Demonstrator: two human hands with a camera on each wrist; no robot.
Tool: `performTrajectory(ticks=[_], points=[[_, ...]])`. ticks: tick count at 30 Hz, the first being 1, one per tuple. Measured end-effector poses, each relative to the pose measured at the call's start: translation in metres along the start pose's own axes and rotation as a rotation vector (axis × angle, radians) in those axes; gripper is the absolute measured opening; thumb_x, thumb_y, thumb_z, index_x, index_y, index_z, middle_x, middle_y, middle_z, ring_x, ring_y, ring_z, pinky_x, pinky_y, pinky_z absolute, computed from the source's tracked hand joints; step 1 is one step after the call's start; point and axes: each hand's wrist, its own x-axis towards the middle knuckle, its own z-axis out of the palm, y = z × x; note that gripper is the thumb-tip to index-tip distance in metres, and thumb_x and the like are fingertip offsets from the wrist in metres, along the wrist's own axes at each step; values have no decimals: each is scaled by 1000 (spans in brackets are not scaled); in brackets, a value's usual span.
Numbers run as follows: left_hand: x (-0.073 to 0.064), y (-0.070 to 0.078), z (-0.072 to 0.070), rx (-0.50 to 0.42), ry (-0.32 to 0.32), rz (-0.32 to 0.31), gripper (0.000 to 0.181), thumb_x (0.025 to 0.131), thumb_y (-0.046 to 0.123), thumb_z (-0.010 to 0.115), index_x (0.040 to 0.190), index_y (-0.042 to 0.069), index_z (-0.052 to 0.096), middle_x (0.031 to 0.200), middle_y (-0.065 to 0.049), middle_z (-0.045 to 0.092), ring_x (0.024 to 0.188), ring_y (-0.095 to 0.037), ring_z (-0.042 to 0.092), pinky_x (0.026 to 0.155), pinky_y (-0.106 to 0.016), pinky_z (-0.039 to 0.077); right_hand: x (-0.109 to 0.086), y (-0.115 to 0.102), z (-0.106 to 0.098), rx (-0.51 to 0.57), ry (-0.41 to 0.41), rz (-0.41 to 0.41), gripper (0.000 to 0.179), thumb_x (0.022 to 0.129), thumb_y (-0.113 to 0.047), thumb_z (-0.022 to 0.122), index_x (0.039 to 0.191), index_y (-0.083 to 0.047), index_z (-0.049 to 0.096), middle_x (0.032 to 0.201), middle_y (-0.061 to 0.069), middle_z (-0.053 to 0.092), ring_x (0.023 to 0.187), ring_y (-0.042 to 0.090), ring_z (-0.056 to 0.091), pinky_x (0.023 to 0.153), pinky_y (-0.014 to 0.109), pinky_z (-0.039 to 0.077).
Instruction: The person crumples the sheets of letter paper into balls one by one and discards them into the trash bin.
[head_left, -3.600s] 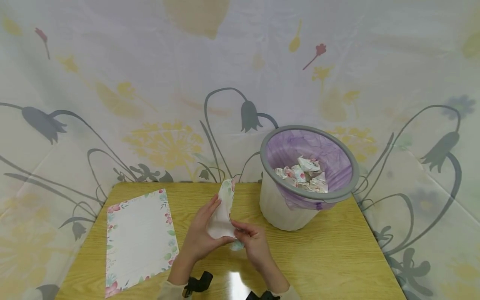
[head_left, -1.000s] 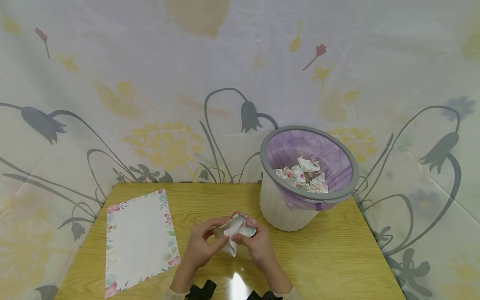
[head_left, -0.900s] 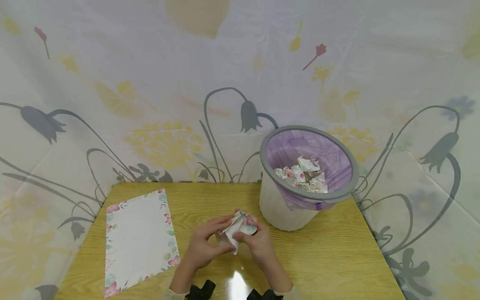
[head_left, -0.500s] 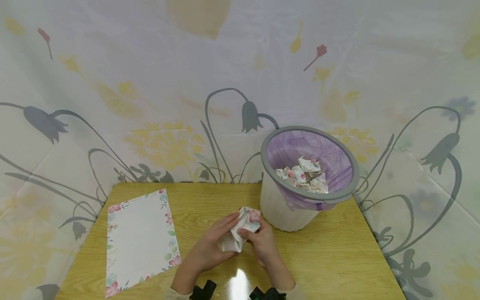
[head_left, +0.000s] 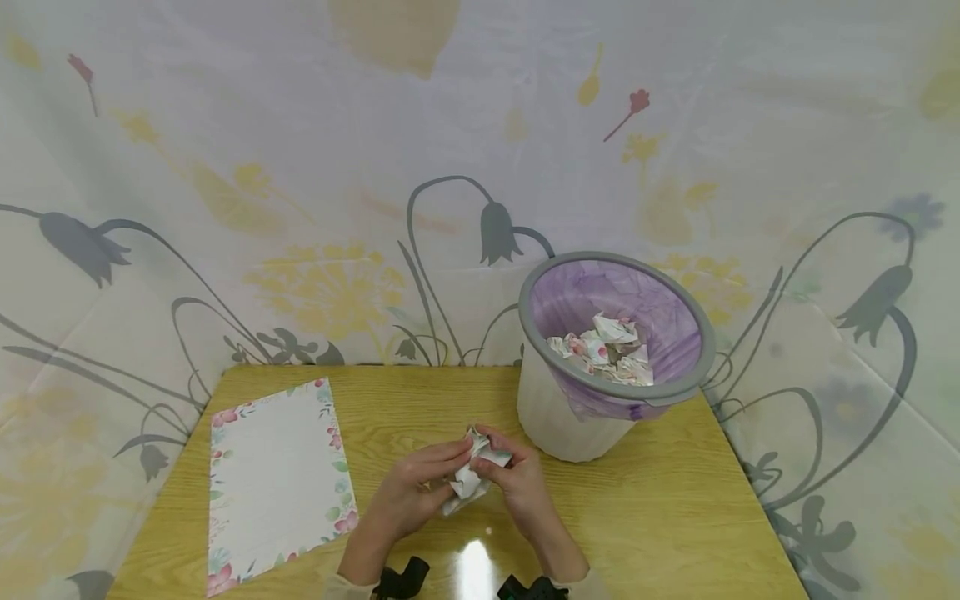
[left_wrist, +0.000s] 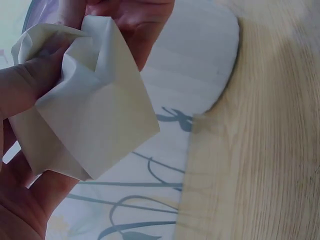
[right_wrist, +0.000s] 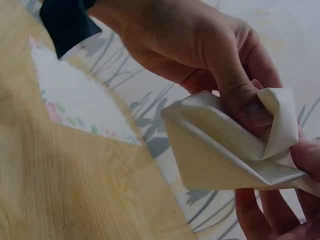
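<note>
Between both hands, above the front middle of the table, is a crumpled sheet of paper [head_left: 471,482], white with bits of floral print. My left hand [head_left: 417,490] grips its left side, the thumb pressed into a fold in the left wrist view. My right hand [head_left: 519,482] pinches the right side with thumb and fingers. Close up, the crumpled paper [left_wrist: 107,115] shows a plain outer face and a loose corner sticking out. From the right wrist view, the left hand [right_wrist: 200,55] reaches over the paper with its thumb in the crease.
A flat sheet of paper with a floral border [head_left: 281,483] lies on the left of the wooden table [head_left: 645,517]. Back right stands a white bin [head_left: 570,417] with a grey rim and purple liner, holding several crumpled papers [head_left: 607,346]. A flower-patterned cloth [head_left: 300,167] hangs behind.
The paper, earlier a long folded strip, is now crushed into a smaller wad. Both hands have closed in around it and shifted their grip; the flat sheet and bin stay put.
</note>
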Motion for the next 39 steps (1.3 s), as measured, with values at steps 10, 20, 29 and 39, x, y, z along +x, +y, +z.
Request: performTrajectory(ticks=[10,20,29,39], points=[[1,5,1,-17,64,-114,35,71,-22,75,103,-9,74,107,-21,72,85,-26,73,67,-18,56,1,4,-1,-94,-52,-114,37,89,5,68,123,16,59,130,27,57,114,18,64,91,31,53],[25,35,1,17,270,-191,24,69,-27,71,88,-13,74,83,-22,73,70,-20,73,60,-19,57,-1,3,1,-184,-45,-138,29,91,10,61,120,13,63,125,11,65,121,14,59,98,28,48],[32,37,3,22,368,-202,23,68,-27,74,84,-11,74,79,-21,73,68,-22,73,60,-23,58,2,-1,-10,-133,-292,-307,43,91,8,66,131,16,53,141,27,49,134,23,48,100,32,47],[15,8,12,0,404,-137,27,73,-22,75,97,-9,75,90,-21,74,63,-14,67,53,-15,50,2,-4,-5,-253,-267,-315,66,77,2,80,137,8,54,143,28,47,131,23,51,93,37,52]])
